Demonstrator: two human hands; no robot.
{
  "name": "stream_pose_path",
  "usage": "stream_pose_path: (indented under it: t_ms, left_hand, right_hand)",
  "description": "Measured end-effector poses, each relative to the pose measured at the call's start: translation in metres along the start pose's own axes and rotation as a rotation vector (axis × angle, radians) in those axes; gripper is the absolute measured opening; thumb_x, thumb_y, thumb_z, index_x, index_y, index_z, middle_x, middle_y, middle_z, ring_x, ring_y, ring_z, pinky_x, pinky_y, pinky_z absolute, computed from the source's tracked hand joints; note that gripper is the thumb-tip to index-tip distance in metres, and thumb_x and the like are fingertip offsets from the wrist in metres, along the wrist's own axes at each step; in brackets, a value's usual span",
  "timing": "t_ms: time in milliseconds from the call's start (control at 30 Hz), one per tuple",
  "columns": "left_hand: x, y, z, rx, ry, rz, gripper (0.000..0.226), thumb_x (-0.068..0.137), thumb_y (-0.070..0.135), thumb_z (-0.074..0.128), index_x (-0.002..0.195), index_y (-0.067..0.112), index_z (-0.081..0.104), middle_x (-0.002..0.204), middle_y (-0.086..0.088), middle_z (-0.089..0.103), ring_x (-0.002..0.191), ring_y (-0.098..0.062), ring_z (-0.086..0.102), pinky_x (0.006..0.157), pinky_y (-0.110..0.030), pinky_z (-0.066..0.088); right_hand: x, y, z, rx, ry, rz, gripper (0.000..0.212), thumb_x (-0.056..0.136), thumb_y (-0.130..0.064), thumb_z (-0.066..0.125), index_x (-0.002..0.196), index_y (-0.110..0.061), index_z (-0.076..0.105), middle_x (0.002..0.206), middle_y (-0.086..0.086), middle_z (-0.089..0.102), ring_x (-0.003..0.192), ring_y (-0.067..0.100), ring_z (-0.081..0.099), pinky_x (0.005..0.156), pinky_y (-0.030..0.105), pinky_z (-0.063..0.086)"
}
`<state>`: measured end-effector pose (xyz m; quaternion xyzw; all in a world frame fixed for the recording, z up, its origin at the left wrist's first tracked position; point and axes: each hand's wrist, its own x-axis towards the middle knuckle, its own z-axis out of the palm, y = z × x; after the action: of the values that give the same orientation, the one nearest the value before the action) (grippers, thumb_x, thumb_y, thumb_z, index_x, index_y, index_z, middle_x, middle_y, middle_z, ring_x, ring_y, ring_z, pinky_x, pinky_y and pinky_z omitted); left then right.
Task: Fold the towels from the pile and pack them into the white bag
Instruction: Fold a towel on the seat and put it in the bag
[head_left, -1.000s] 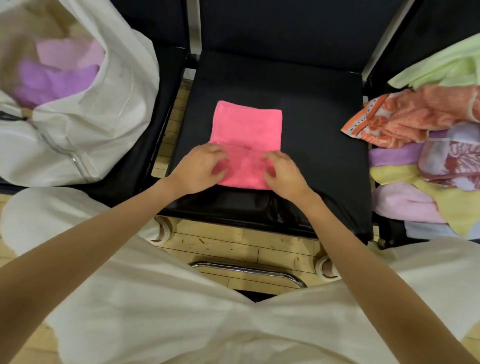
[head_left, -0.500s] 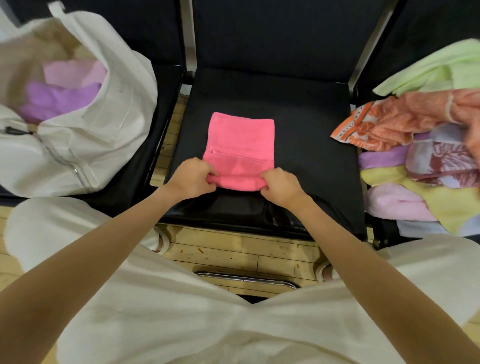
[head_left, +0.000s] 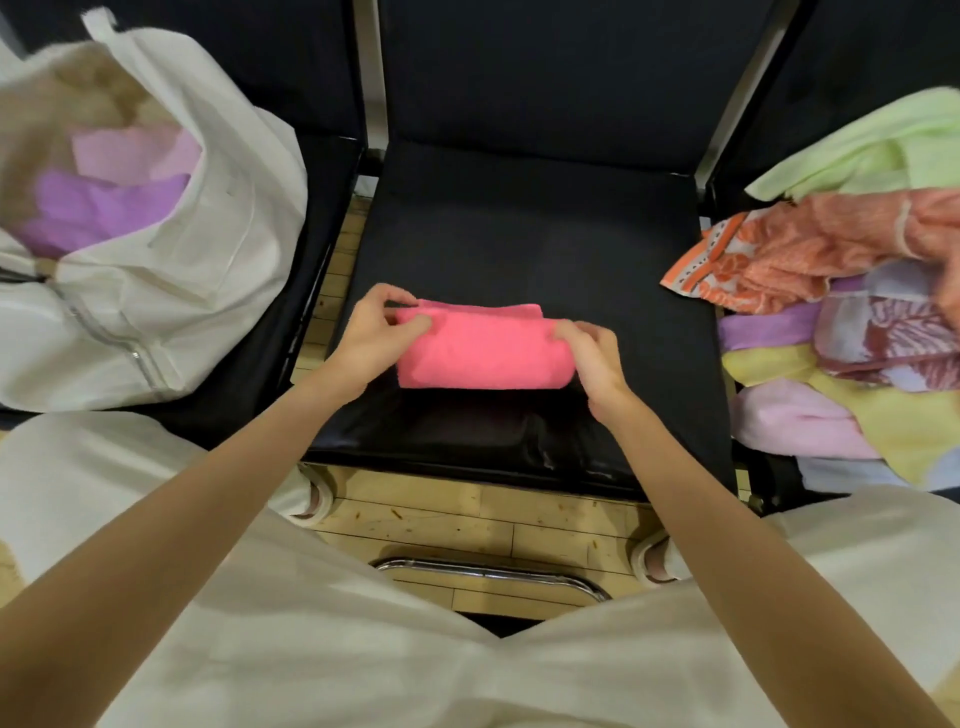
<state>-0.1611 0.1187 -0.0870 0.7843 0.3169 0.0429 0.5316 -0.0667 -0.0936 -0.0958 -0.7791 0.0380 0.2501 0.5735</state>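
The white bag (head_left: 171, 291) is cut off by the left edge, and the folded purple and pink towels inside (head_left: 104, 208) are blurred. The towel pile (head_left: 852, 332) runs off the right edge, its lower layers buried under the upper ones. The left hand (head_left: 374, 338) and right hand (head_left: 592, 353) cover both ends of the pink towel (head_left: 483, 353), hiding fingertips behind it.

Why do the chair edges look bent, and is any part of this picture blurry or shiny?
In the head view the wide-angle lens bows straight lines, like the metal posts between seats. The white bag at far left looks soft and smeared, while the pink towel and both hands, left hand and right hand, are fairly sharp. The black seat shows a glossy sheen along its front edge.
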Motion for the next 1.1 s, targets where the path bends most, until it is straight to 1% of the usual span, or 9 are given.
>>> stream_pose_path:
  t_ms: [100, 233, 333, 433, 600, 767, 867, 1000, 1100]
  left_hand:
    - [0.021, 0.0, 0.002, -0.224, 0.104, -0.23, 0.039, 0.083, 0.025, 0.071, 0.115, 0.013, 0.053, 0.116, -0.007, 0.058, 0.103, -0.018, 0.058, 0.084, -0.034, 0.054]
    - [0.036, -0.003, 0.007, -0.316, 0.072, -0.324, 0.055, 0.08, 0.023, 0.075, 0.126, 0.011, 0.046, 0.12, -0.007, 0.056, 0.107, -0.02, 0.057, 0.087, -0.036, 0.053]
    - [0.039, -0.004, 0.013, -0.171, 0.05, -0.253, 0.065, 0.081, 0.003, 0.07, 0.135, 0.008, 0.034, 0.116, -0.003, 0.048, 0.108, -0.016, 0.051, 0.089, -0.03, 0.048]
    - [0.042, -0.01, 0.018, 0.002, 0.085, -0.165, 0.064, 0.082, 0.002, 0.067, 0.135, 0.008, 0.032, 0.114, -0.003, 0.048, 0.105, -0.014, 0.049, 0.087, -0.028, 0.046]
    - [0.045, -0.021, 0.018, 0.163, 0.112, -0.167, 0.063, 0.076, 0.013, 0.073, 0.13, 0.005, 0.041, 0.124, -0.011, 0.051, 0.11, -0.021, 0.054, 0.088, -0.03, 0.048]
    - [0.034, -0.023, 0.028, 0.572, 0.022, -0.178, 0.053, 0.083, 0.029, 0.067, 0.121, -0.002, 0.049, 0.138, -0.02, 0.027, 0.128, -0.034, 0.032, 0.104, -0.037, 0.035]
    - [0.028, -0.014, 0.034, 0.625, 0.011, -0.217, 0.049, 0.083, 0.033, 0.066, 0.116, -0.001, 0.054, 0.14, -0.02, 0.023, 0.128, -0.035, 0.028, 0.102, -0.037, 0.035]
    - [0.017, -0.008, 0.032, 0.552, 0.052, -0.187, 0.051, 0.081, 0.044, 0.067, 0.108, 0.001, 0.059, 0.135, -0.021, 0.04, 0.124, -0.034, 0.041, 0.099, -0.04, 0.038]
    - [0.011, -0.005, 0.012, 0.343, 0.176, -0.112, 0.05, 0.082, 0.038, 0.069, 0.111, 0.0, 0.056, 0.115, -0.016, 0.06, 0.108, -0.032, 0.057, 0.082, -0.033, 0.043]
  right_hand:
    - [0.018, -0.005, 0.006, 0.125, 0.037, 0.105, 0.015, 0.087, -0.032, 0.062, 0.08, -0.023, 0.053, 0.096, -0.004, 0.057, 0.103, 0.018, 0.054, 0.094, 0.036, 0.046]
    - [0.04, -0.005, 0.015, 0.082, 0.063, 0.133, 0.028, 0.086, -0.029, 0.063, 0.105, -0.009, 0.059, 0.108, 0.004, 0.061, 0.101, 0.02, 0.057, 0.073, 0.028, 0.046]
    - [0.05, -0.002, 0.021, -0.021, 0.053, 0.095, 0.027, 0.082, -0.012, 0.064, 0.107, -0.003, 0.061, 0.103, 0.005, 0.063, 0.098, 0.019, 0.06, 0.078, 0.029, 0.049]
    - [0.057, 0.004, 0.027, -0.149, 0.059, 0.031, 0.014, 0.084, -0.004, 0.063, 0.097, -0.01, 0.059, 0.09, -0.002, 0.059, 0.097, 0.017, 0.06, 0.083, 0.027, 0.049]
    - [0.066, 0.017, 0.032, -0.314, 0.134, -0.03, 0.033, 0.084, -0.016, 0.07, 0.112, -0.003, 0.059, 0.098, -0.002, 0.056, 0.092, 0.013, 0.054, 0.082, 0.024, 0.045]
    - [0.07, 0.028, 0.033, -0.649, 0.106, -0.019, 0.033, 0.078, -0.042, 0.071, 0.072, -0.014, 0.054, 0.103, 0.018, 0.063, 0.103, 0.033, 0.056, 0.09, 0.041, 0.049]
    - [0.059, 0.029, 0.03, -0.657, 0.083, -0.03, 0.035, 0.08, -0.036, 0.069, 0.096, -0.005, 0.061, 0.109, 0.019, 0.06, 0.106, 0.035, 0.055, 0.092, 0.043, 0.048]
    - [0.033, 0.023, 0.027, -0.57, 0.092, -0.097, 0.026, 0.086, -0.022, 0.064, 0.102, -0.003, 0.055, 0.104, 0.013, 0.063, 0.098, 0.029, 0.061, 0.075, 0.034, 0.048]
    - [0.021, 0.004, 0.035, -0.511, 0.103, -0.195, 0.018, 0.089, -0.016, 0.061, 0.095, -0.006, 0.048, 0.085, 0.002, 0.056, 0.083, 0.023, 0.059, 0.061, 0.026, 0.041]
